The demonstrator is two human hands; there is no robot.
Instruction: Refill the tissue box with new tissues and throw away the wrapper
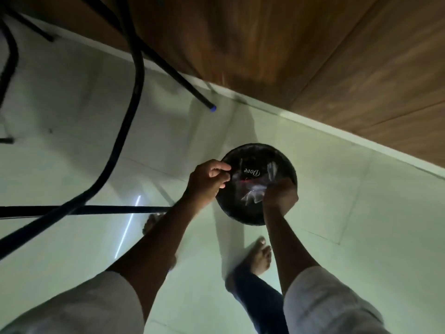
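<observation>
Furthest to the left of the left hand [208, 178] run the black legs of a chair [134, 75], well apart from it, and none of it figures in the job. The left hand itself hovers at the near-left rim of the round black bin [243, 219], fingers curled in with thumb and forefinger drawn together; whether they pinch the bin's liner, an edge of plastic or nothing at all is too dim to tell.

Just right of that hand, down inside the bin, lies a dark packet [251, 171] printed with the one readable word, "Dove", in white script, upside down from this view. No other writing can be made out.

Between the two hands, over the bin's mouth, sits the crumpled clear wrapper [255, 192]. The right hand [280, 196] is closed around its right end, fingers bunched over the plastic at the bin's near-right rim.

By my reading this is the last step: throwing the wrapper away. The tissue box is nowhere in view, so the refill cannot be checked from here. What the next move seems to call for is simply loosening the right hand's grasp so the plastic drops fully below the rim; being light and springy, it may want a push down so it does not catch on the edge or spring back out
</observation>
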